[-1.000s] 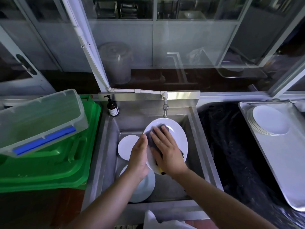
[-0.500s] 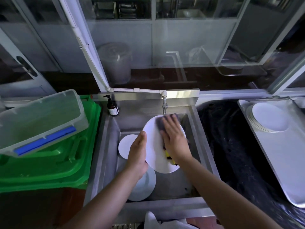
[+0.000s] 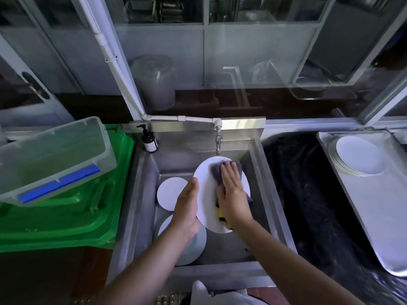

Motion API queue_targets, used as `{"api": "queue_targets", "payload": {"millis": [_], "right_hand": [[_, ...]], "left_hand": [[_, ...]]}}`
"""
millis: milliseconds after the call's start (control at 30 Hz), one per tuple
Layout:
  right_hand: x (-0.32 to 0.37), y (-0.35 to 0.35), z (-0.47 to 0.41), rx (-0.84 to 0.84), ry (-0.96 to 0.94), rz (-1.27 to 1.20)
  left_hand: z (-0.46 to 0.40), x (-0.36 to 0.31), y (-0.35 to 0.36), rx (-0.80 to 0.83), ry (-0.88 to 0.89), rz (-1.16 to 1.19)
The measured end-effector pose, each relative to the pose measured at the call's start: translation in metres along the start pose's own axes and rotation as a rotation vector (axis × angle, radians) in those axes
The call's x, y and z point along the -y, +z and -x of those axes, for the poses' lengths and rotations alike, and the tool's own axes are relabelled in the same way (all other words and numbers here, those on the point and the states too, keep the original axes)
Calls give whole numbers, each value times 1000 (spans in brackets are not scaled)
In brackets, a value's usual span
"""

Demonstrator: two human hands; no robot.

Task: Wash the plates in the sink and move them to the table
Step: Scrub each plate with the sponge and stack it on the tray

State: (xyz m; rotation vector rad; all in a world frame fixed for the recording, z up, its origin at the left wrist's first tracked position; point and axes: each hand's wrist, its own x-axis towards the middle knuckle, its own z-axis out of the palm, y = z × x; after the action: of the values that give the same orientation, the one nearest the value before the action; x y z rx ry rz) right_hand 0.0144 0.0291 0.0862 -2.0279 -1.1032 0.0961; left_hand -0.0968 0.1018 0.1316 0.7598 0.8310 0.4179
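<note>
A large white plate (image 3: 206, 190) is held tilted over the steel sink (image 3: 259, 194). My left hand (image 3: 187, 208) grips its left rim, thumb on the face. My right hand (image 3: 231, 194) lies flat on the plate's upper right part and presses a dark grey sponge (image 3: 217, 170) with a yellow side against it. Two smaller white plates lie in the sink below: one (image 3: 169, 192) at the left, another (image 3: 196, 245) nearer me, partly hidden by my left forearm. A stack of white plates (image 3: 359, 159) sits on a white tray (image 3: 374, 216) at the right.
A tap (image 3: 218, 142) hangs over the sink's back edge just above the plate. A brown pump bottle (image 3: 149, 142) stands at the back left corner. Left of the sink lies a green crate (image 3: 66, 216) with a clear tub (image 3: 50, 155) on it. Black plastic (image 3: 304, 194) covers the counter between sink and tray.
My right hand has slid the sponge from the plate's left middle up to its upper right part. The left hand keeps hold of the rim.
</note>
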Motion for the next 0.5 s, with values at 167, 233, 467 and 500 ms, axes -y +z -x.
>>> {"api": "queue_targets", "payload": {"millis": [167, 233, 467, 500], "right_hand": [[-2, 2, -12, 89, -380, 17], [-12, -3, -27, 16, -181, 4], [17, 6, 1, 28, -353, 7], [13, 1, 4, 67, -429, 6]], "left_hand": [[-3, 0, 2, 12, -1, -21], [-2, -1, 3, -10, -15, -76], [-7, -6, 4, 31, 64, 97], [-7, -7, 2, 65, 56, 115]]}}
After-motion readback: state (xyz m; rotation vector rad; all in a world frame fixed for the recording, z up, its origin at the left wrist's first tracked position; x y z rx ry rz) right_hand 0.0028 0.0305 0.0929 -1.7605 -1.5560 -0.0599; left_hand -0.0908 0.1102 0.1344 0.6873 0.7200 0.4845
